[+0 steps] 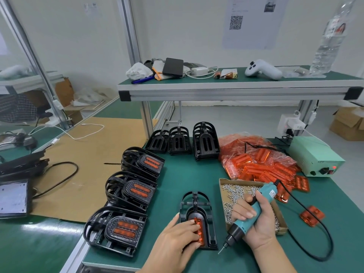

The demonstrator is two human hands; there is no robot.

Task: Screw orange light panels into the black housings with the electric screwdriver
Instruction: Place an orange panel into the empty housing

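Left hand (177, 236), fingers nearly straight, presses an orange light panel (198, 230) into a black housing (197, 211) on the near counter (187, 178). Right hand (254, 219), grip wrapped round the electric screwdriver (248, 217), bit down just right of the housing.

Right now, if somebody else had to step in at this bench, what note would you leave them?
Left hand: fingers flat, pressing an orange panel into the black housing in front.
Right hand: grips the electric screwdriver, its bit off the housing's right side.
Done: three stacks with panels fitted, left.
Left: drive this panel's screws from the screw box; empty housings and bagged panels wait behind.
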